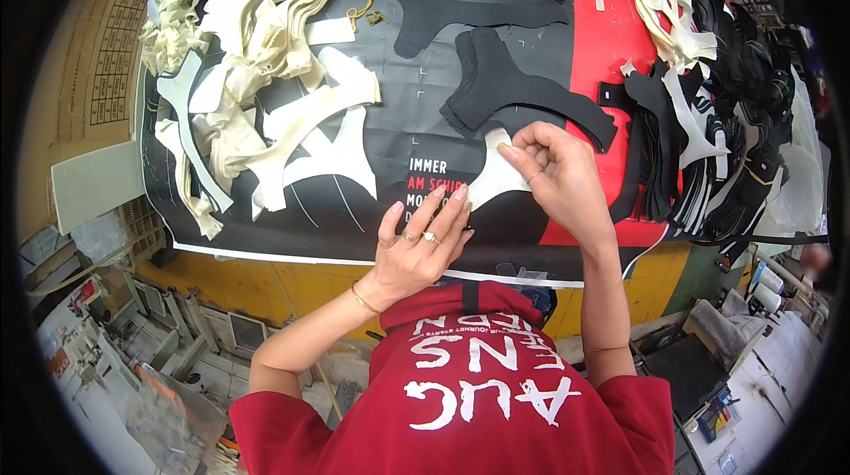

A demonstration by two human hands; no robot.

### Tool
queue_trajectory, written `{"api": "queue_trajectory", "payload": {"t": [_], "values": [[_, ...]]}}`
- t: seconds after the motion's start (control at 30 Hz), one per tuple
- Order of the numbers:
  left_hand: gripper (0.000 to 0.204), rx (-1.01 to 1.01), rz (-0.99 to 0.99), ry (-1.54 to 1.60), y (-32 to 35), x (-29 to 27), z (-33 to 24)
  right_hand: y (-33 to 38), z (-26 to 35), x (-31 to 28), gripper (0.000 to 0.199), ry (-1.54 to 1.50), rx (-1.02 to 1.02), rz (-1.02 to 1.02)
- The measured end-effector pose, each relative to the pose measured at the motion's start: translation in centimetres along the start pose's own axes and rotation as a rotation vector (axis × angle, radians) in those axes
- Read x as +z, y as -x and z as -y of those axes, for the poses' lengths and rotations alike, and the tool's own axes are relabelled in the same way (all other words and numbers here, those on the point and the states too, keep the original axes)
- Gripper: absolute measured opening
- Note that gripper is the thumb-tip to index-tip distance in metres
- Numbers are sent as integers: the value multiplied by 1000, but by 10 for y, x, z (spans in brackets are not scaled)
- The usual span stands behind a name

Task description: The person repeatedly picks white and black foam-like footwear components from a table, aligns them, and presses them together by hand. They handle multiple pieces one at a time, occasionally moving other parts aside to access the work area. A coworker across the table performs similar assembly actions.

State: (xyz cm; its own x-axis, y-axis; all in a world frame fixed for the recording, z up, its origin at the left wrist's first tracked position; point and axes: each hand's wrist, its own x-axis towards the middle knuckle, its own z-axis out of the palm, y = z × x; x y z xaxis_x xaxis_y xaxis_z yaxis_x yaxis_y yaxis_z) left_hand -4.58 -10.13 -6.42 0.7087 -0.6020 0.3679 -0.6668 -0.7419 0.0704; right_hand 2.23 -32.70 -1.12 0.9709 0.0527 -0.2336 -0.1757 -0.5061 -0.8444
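A small white cut fabric piece lies near the front of the table, its narrow end toward the far side. My right hand pinches its upper right edge between thumb and fingers. Next to the piece's lower left corner, my left hand rests with fingers stretched out, the fingertips touching or very near its edge. Just beyond my hands is a stack of black cut fabric pieces, with another black stack behind it. Cream fabric pieces are spread to the left of my hands.
A black, grey and red printed sheet covers the table. Heaped cream fabric lies at the far left, with yellow string beside it. Bundled black pieces and cream strips crowd the right side. A cardboard box stands at left.
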Motion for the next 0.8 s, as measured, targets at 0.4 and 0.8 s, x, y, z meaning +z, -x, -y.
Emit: {"api": "queue_trajectory", "payload": {"t": [0.4,0.8], "values": [[38,-41,-87,87,9,9,-1,4,4,-3,26,-7,-18,122],[28,-5,-41,137,20,13,-3,6,13,-11,21,18,-18,173]]}}
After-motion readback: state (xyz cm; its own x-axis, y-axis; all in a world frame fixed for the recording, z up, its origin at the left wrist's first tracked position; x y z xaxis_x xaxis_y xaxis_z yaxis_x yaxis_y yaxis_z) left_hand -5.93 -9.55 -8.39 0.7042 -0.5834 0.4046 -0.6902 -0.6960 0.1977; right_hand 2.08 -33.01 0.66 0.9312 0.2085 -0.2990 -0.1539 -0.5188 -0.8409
